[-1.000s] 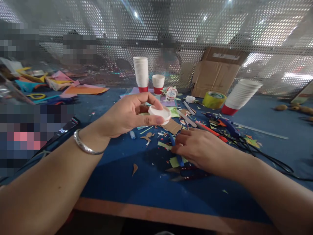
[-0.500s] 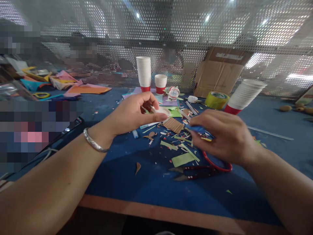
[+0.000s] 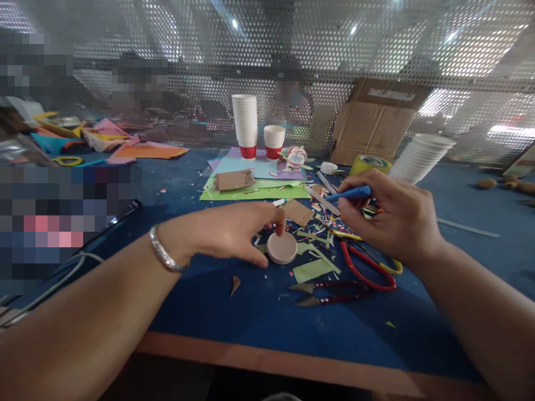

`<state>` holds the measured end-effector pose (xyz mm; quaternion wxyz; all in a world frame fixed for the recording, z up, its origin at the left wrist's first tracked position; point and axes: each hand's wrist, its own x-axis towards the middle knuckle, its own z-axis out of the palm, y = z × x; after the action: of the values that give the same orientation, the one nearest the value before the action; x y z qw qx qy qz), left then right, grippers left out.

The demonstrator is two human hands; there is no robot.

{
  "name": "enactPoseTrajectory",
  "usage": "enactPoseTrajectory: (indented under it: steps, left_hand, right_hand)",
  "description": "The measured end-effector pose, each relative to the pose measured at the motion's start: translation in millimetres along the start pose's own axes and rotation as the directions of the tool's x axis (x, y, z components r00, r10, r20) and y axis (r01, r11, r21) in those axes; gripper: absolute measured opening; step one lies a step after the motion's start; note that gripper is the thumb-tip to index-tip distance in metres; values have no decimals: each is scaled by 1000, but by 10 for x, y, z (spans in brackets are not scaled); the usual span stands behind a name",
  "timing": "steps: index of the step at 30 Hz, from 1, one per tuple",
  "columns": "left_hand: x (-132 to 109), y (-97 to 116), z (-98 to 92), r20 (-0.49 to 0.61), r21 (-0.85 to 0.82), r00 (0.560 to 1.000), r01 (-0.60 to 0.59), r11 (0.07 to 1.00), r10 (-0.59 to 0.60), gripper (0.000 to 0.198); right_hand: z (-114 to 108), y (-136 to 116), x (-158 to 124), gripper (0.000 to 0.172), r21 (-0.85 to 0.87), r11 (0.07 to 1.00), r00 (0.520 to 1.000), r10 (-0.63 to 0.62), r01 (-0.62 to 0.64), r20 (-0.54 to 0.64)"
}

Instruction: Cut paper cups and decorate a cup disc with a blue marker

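Note:
My left hand [image 3: 228, 231] rests low over the blue table [image 3: 200, 301] with its fingertips touching a small round white disc [image 3: 281, 248] that lies flat among paper scraps. A silver bracelet [image 3: 162, 255] circles that wrist. My right hand [image 3: 390, 214] is raised to the right and is closed on a blue pen [image 3: 349, 194] that points left. Red-handled scissors [image 3: 368, 270] and small red snips [image 3: 330, 292] lie below the right hand.
A stack of white cups [image 3: 244, 125], a single red-banded cup [image 3: 274, 141], a tilted cup stack [image 3: 420, 157], yellow tape [image 3: 370, 163] and a cardboard box [image 3: 376, 125] stand at the back. Green and blue paper sheets [image 3: 254, 192] carry corrugated cardboard [image 3: 234, 180]. Perforated screen behind.
My left hand has come down and set the round disc flat on the table. My right hand picked up the blue pen from the scraps and lifted it.

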<state>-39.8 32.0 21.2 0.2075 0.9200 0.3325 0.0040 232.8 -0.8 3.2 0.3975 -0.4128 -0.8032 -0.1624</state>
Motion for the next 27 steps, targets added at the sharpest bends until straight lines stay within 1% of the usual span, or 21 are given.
enactPoseTrajectory:
  steps: [1,3,4,5,6,9,11,13,15,16,17,19,21,23,24,26,27]
  left_hand:
    - [-16,-43,-37,-4,23,999,43,999,-43,46]
    - [-32,-133,-97,-61,81,986,159,984,-154,41]
    - [-29,-172,-114,-101,115,976,203,972,-192,37]
    - [-18,-204,-120,-101,139,973,220,965,-208,32]
    - [0,-228,-116,-69,144,975,218,965,-210,30]
    - [61,-258,-68,-3,82,985,175,981,-175,24]
    - [88,-253,-38,-6,62,987,161,985,-160,21]
    - [97,-242,-27,-26,63,985,173,983,-172,17]
    - [95,-233,-34,-29,51,978,207,977,-206,11]
    - [93,-230,-42,-23,37,974,226,973,-225,10]
    - [93,-229,-52,-19,16,971,239,971,-239,9]
    - [97,-233,-69,-35,-52,970,239,970,-241,10]
    - [107,-239,-79,-106,-137,970,205,969,-220,11]
    - [117,-239,-74,-188,-236,962,150,960,-196,16]
    - [121,-232,-66,-211,-303,959,120,946,-189,19]
    - [121,-200,-40,-218,-443,959,69,894,-182,25]
    - [117,-175,-26,-202,-507,962,56,860,-182,26]
  right_hand:
    - [0,-6,0,10,8,1000,1000,-2,2,4]
    - [2,-17,4,10,24,1000,1000,-12,12,8]
    - [4,-20,6,10,29,999,1000,-17,17,9]
    - [6,-22,8,11,32,999,1000,-20,20,15]
    - [8,-22,10,12,34,999,1000,-22,21,22]
    - [11,-20,10,13,43,999,999,-20,19,38]
    - [11,-22,4,13,46,999,999,-12,10,44]
    - [10,-31,-2,13,58,998,999,6,-9,51]
    - [5,-51,-4,12,104,993,997,49,-56,67]
    - [1,-64,-1,12,143,985,993,88,-99,78]
    - [-3,-79,3,11,193,969,986,137,-154,97]
    - [-11,-107,19,10,300,910,956,251,-287,154]
    - [-12,-123,40,8,376,838,917,338,-396,213]
    - [-3,-122,57,6,422,790,895,371,-444,248]
    - [4,-116,62,6,438,776,891,377,-453,254]
    - [19,-101,67,6,466,754,886,378,-463,268]
    - [26,-94,67,7,477,744,884,381,-468,272]
